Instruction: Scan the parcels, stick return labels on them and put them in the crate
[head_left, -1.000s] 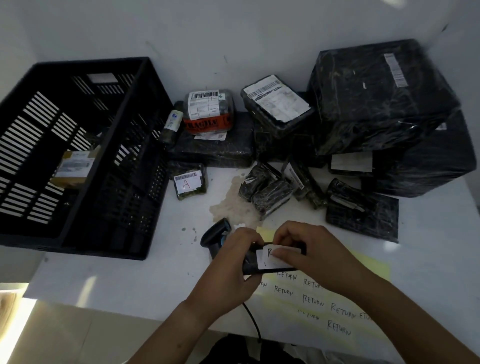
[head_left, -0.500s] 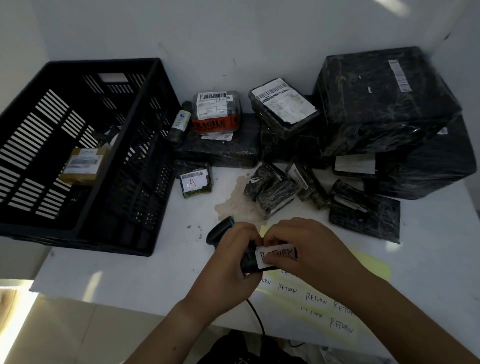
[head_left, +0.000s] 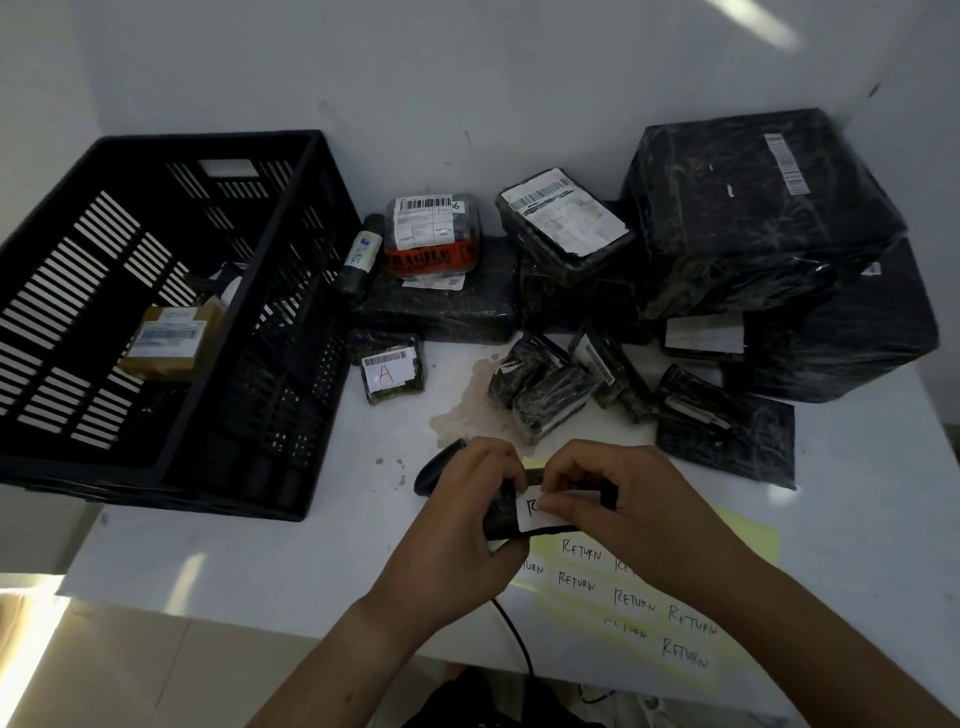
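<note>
Both hands on one small black film-wrapped parcel, white handwritten return label being pressed onto it.

Left hand closed around the parcel's left end, held just above the white table. Right hand fingertips pinch down on the label. Black slatted plastic crate at left holds a brown cardboard parcel. Yellow sheet of return labels lies below the hands; black handheld scanner beside left hand.

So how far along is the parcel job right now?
Early on. Done: one tan parcel lies in the black crate. In hand: the left hand holds a small black parcel while the right hand presses a return label on. Left: the black-wrapped parcels piled on the table.
</note>
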